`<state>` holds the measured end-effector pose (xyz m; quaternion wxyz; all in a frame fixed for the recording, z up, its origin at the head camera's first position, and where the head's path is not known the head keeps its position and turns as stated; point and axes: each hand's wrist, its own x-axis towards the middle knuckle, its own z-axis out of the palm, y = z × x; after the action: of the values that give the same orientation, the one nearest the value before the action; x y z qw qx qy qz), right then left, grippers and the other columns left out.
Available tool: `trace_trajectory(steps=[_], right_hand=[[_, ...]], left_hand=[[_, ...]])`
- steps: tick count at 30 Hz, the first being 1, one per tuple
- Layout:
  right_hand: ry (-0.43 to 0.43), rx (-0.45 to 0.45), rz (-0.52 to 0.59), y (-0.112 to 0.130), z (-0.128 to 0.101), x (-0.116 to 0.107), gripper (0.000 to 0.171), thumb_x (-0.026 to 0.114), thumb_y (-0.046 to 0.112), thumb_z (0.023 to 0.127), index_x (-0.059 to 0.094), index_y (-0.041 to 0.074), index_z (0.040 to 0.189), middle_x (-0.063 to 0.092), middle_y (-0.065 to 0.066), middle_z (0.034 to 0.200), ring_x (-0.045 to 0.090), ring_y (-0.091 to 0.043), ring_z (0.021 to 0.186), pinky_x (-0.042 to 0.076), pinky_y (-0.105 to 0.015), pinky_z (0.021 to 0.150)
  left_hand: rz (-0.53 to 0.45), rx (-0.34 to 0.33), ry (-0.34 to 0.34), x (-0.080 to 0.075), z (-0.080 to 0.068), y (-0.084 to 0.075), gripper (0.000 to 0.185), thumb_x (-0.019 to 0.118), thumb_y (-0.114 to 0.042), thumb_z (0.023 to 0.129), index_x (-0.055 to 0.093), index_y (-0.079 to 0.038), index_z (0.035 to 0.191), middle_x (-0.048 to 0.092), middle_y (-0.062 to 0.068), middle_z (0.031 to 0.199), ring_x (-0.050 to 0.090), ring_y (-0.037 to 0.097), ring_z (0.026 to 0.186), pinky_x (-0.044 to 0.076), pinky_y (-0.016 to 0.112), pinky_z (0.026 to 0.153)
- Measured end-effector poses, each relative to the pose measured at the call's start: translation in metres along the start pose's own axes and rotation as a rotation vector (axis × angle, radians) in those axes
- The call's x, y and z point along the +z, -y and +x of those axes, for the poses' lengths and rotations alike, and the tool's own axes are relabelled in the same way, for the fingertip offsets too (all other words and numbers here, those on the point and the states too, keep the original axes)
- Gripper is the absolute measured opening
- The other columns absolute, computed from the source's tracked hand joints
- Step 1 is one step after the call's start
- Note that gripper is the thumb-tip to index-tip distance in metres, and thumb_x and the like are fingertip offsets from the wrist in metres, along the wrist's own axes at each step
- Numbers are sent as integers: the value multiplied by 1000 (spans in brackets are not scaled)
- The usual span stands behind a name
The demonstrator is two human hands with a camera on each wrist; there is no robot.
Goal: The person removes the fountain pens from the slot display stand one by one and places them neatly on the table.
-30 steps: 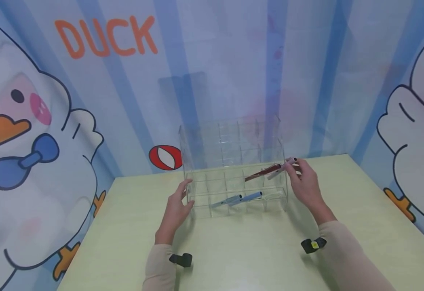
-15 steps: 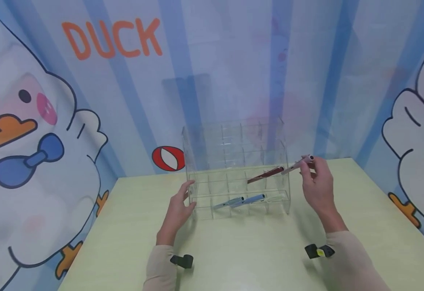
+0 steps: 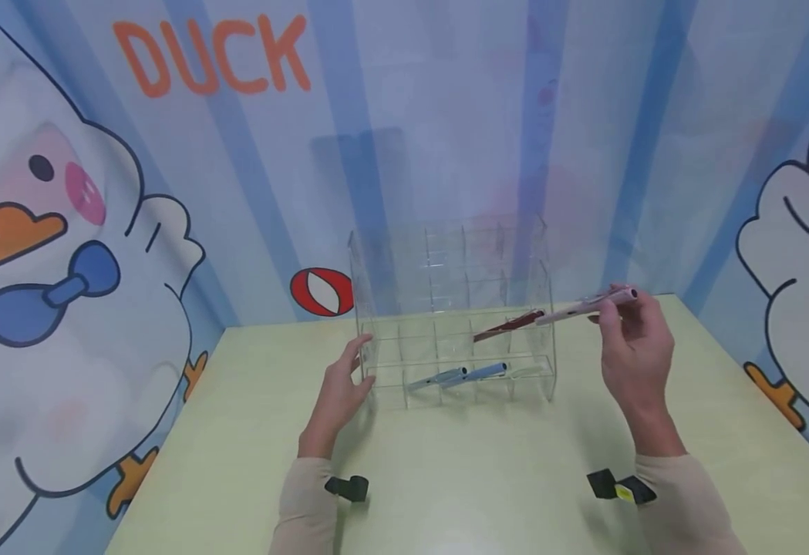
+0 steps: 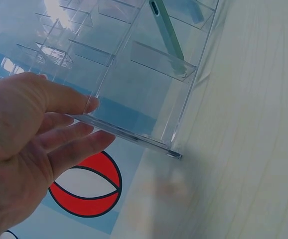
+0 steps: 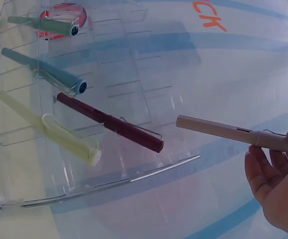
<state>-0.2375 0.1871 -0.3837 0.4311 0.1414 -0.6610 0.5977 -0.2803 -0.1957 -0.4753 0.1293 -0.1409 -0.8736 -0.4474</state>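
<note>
A clear acrylic pen rack [image 3: 357,281] with stepped, divided tiers stands on the table. My left hand [image 3: 338,391] holds its left side panel, thumb inside and fingers outside, as the left wrist view shows. Right of the rack, my right hand [image 3: 636,351] pinches a pale pink fountain pen [image 5: 218,129] by its clip end, the other end pointing left toward the rack. A dark red pen [image 5: 109,122] lies slanted in an upper tier. Below it, the front tier bears a green pen [image 5: 44,25], a blue pen [image 5: 44,70] and a pale yellow pen [image 5: 49,130].
The pale wooden table [image 3: 466,470] extends in front of the rack and to both sides. Behind it hangs a striped blue backdrop [image 3: 446,116] printed with duck figures and orange lettering. A black wrist camera [image 3: 348,488] sits on the left sleeve, another on the right.
My right hand has moved right with the pink pen, from the rack's right end to outside it. The left hand stays on the side panel, and the other pens keep their places.
</note>
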Motion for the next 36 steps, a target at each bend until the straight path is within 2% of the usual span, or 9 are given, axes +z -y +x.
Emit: trace_trajectory(steps=[3, 6, 12, 14, 17, 21, 28, 36], right_hand=[[5, -28, 37, 9, -1, 1, 30, 53, -10, 96, 57, -9, 126, 64, -1, 108, 66, -11, 94, 56, -17, 81], [16, -37, 92, 16, -3, 3, 35, 56, -11, 94, 55, -7, 129, 67, -2, 104, 68, -11, 92, 56, -17, 80], [84, -20, 324, 21, -5, 8, 41, 58, -19, 88, 50, -11, 128, 72, -9, 102, 71, -16, 94, 58, -20, 81], [117, -23, 358, 21, -5, 8, 41, 58, -20, 88, 50, -14, 127, 73, -12, 103, 72, -17, 92, 58, -20, 80], [167, -8, 370, 23, -6, 8, 39, 57, -22, 88, 51, -16, 126, 73, -13, 104, 72, -17, 90, 60, -23, 80], [235, 61, 369, 27, -9, 9, 39, 58, -19, 90, 52, -14, 128, 71, -10, 103, 72, -18, 91, 61, -29, 80], [358, 155, 363, 34, -17, 17, 38, 59, -14, 92, 53, -9, 130, 66, -6, 105, 71, -15, 91, 63, -37, 68], [408, 243, 290, 38, -26, 28, 37, 63, -15, 90, 58, -11, 126, 63, -9, 106, 74, -17, 86, 63, -39, 68]], left_hand=[[-3, -1, 4, 0, 0, 0, 71, 69, 12, 87, 42, -12, 148, 44, 16, 152, 52, 40, 130, 49, 45, 104], [-7, -7, 8, -1, 0, -1, 71, 69, 12, 87, 42, -15, 147, 43, 16, 153, 51, 40, 130, 49, 46, 103], [-20, -2, 15, -1, 3, -1, 72, 68, 11, 88, 42, -18, 148, 43, 14, 153, 50, 40, 131, 49, 48, 104], [-24, 15, 16, -1, 3, 0, 71, 68, 12, 88, 41, -16, 148, 43, 16, 153, 50, 41, 131, 49, 49, 104], [-24, 31, 13, -1, 2, 1, 71, 68, 12, 87, 41, -14, 148, 42, 17, 153, 50, 42, 130, 49, 48, 103], [-17, 26, 10, -1, 0, 1, 70, 68, 12, 87, 41, -11, 148, 42, 18, 153, 50, 42, 130, 50, 47, 103], [-17, 1, 18, 0, -1, 0, 71, 67, 12, 88, 41, -14, 148, 41, 16, 154, 49, 40, 132, 48, 45, 105], [-13, -18, 29, -1, -1, 0, 72, 67, 10, 89, 40, -18, 149, 40, 14, 155, 48, 39, 134, 47, 44, 106]])
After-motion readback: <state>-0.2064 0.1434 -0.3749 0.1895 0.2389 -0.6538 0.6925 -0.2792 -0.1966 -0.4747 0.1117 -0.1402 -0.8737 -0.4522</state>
